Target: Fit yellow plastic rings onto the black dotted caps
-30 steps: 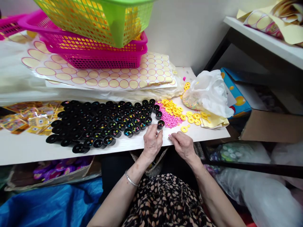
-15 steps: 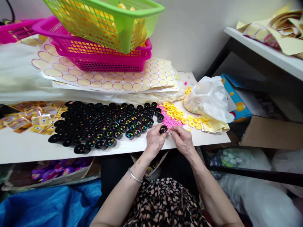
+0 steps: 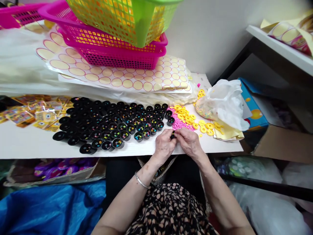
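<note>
My left hand and my right hand meet at the front edge of the white table. Both pinch one small black cup held between their fingertips. To the left lies a dense field of several black cups, many with coloured beads inside. Just beyond my hands sits a pile of pink beads with several yellow rings on and beside it.
A green basket stacked in a pink basket rests on sticker sheets at the back. A white plastic bag lies at the right, foil packets at the left. Boxes and bags crowd the floor.
My left hand took the black cup from beside the pink beads and drew it toward me. My right hand closed in on it, so both hands now hold it together.
</note>
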A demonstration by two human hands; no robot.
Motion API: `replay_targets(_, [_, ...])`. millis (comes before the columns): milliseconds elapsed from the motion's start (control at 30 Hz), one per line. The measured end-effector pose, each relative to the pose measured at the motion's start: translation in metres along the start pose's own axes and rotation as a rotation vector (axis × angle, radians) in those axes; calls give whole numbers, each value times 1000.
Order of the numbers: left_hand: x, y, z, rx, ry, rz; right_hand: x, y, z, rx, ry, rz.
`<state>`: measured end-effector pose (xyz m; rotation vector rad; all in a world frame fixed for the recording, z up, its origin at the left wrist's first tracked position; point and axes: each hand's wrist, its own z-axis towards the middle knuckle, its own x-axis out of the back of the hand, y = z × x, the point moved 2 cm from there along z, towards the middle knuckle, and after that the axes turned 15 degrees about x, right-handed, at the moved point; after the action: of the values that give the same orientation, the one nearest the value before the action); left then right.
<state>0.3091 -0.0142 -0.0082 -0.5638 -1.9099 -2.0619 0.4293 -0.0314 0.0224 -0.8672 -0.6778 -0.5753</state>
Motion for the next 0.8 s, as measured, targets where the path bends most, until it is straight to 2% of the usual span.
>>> replay_targets(300, [1, -1, 0, 8, -9, 29, 0, -1, 0, 16, -45, -70])
replay_targets(500, [0, -1, 0, 0, -8, 36, 3, -7, 5, 86, -114, -227])
replay_targets(633, [0, -2, 0, 3, 4, 21, 4, -9, 9, 62, -165, -298])
replay_targets(700, [0, -2, 0, 13, 6, 10, 5, -7, 9, 22, -158, -215])
replay_targets(800, [1, -1, 1, 24, -9, -2, 7, 0, 6, -57, -69, 136])
